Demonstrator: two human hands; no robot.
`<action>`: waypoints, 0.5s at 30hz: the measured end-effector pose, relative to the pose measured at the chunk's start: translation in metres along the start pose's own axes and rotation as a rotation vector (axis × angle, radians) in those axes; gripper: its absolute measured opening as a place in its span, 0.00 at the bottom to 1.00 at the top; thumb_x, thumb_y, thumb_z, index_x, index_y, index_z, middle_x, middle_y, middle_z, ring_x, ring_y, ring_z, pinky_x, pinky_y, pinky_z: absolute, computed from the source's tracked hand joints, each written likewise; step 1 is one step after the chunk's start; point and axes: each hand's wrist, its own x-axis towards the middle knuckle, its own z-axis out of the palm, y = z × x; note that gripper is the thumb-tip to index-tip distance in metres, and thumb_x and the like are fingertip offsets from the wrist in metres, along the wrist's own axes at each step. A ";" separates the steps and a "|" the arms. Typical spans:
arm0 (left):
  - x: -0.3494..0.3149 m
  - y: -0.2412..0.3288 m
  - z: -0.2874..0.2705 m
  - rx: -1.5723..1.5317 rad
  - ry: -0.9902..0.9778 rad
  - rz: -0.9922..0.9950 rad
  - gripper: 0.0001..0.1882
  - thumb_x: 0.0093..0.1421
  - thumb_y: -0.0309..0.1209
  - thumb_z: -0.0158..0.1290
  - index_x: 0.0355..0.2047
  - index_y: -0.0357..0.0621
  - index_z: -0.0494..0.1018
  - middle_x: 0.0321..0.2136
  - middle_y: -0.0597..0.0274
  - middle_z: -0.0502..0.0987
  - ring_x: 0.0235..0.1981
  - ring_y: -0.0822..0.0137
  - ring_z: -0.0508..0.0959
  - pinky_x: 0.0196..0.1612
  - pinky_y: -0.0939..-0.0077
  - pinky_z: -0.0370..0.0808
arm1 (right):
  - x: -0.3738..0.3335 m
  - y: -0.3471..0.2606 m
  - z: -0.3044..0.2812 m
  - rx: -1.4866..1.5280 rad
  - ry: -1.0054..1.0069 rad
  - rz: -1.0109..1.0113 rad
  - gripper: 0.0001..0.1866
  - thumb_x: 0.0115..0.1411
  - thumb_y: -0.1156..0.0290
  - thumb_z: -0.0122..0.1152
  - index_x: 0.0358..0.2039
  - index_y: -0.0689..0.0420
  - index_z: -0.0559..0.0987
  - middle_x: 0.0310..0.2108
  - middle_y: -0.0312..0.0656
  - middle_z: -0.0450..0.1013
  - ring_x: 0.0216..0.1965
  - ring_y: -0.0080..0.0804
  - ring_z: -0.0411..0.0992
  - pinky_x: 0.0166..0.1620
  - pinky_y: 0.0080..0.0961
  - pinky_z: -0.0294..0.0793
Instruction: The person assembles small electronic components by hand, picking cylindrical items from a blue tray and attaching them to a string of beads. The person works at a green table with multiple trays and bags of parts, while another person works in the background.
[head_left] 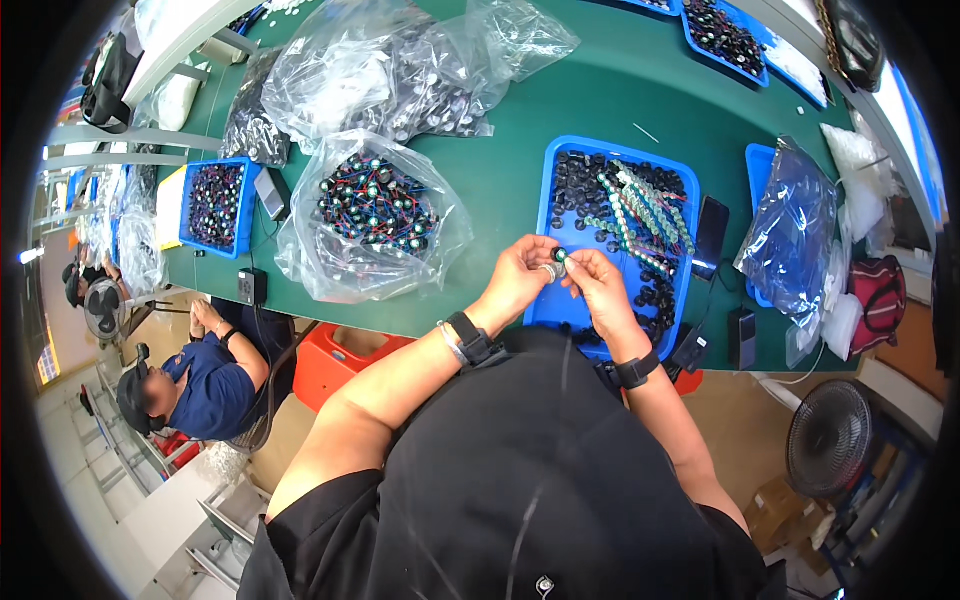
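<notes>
Both my hands meet over the near left part of a blue tray (546, 190). Between their fingertips is a small round black part (558, 255) with a greenish, shiny middle. My left hand (520, 275) pinches it from the left, and a silvery round piece shows by its fingers; whether it is held or worn I cannot tell. Closed on the part's other side are the fingertips of my right hand (602, 288). Loose black round caps (574, 185) lie in the tray, along with strips of round silver and green pieces (640, 215).
Left of the tray stands an open clear bag (300, 245) of wired round parts (378, 205). Farther left is a smaller blue tray (247, 215). A dark phone (711, 230) and a filled plastic bag (792, 215) lie to the right. Another person (215, 385) sits at the left.
</notes>
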 end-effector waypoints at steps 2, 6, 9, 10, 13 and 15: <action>-0.001 -0.001 0.003 -0.025 0.021 0.014 0.18 0.55 0.18 0.51 0.47 0.33 0.66 0.36 0.62 0.75 0.38 0.74 0.74 0.43 0.81 0.71 | 0.002 0.003 0.001 0.014 0.009 0.008 0.06 0.61 0.72 0.54 0.36 0.60 0.72 0.28 0.36 0.71 0.27 0.21 0.70 0.28 0.15 0.65; -0.002 0.001 0.006 -0.137 0.014 0.019 0.20 0.57 0.19 0.51 0.51 0.32 0.65 0.37 0.62 0.75 0.38 0.74 0.74 0.45 0.81 0.71 | 0.003 -0.003 0.001 -0.003 0.017 0.053 0.06 0.61 0.72 0.53 0.36 0.61 0.72 0.28 0.37 0.72 0.27 0.22 0.71 0.28 0.16 0.66; -0.002 0.003 0.002 -0.189 -0.031 -0.089 0.20 0.57 0.20 0.51 0.51 0.32 0.66 0.37 0.61 0.75 0.39 0.74 0.74 0.47 0.80 0.70 | 0.002 0.000 -0.001 -0.063 0.004 0.061 0.07 0.61 0.73 0.53 0.38 0.62 0.71 0.28 0.38 0.72 0.27 0.22 0.71 0.28 0.16 0.66; -0.002 0.003 0.003 -0.211 -0.022 -0.113 0.19 0.57 0.20 0.51 0.50 0.32 0.67 0.36 0.61 0.75 0.38 0.74 0.75 0.46 0.80 0.71 | 0.002 0.000 -0.003 -0.080 0.013 0.070 0.07 0.61 0.73 0.53 0.38 0.62 0.71 0.29 0.38 0.73 0.27 0.22 0.71 0.28 0.17 0.66; 0.001 -0.005 0.003 -0.202 -0.004 -0.158 0.16 0.57 0.19 0.51 0.47 0.31 0.69 0.35 0.61 0.76 0.37 0.73 0.75 0.45 0.80 0.72 | 0.002 0.003 -0.007 -0.181 0.039 0.060 0.08 0.60 0.74 0.54 0.38 0.64 0.73 0.29 0.39 0.74 0.27 0.23 0.72 0.29 0.19 0.69; 0.004 -0.013 -0.001 -0.094 0.000 -0.155 0.14 0.57 0.20 0.51 0.44 0.31 0.70 0.34 0.60 0.76 0.36 0.73 0.76 0.43 0.79 0.73 | 0.000 0.006 -0.006 -0.310 0.055 0.006 0.08 0.59 0.74 0.54 0.38 0.65 0.74 0.29 0.39 0.75 0.26 0.24 0.72 0.29 0.20 0.71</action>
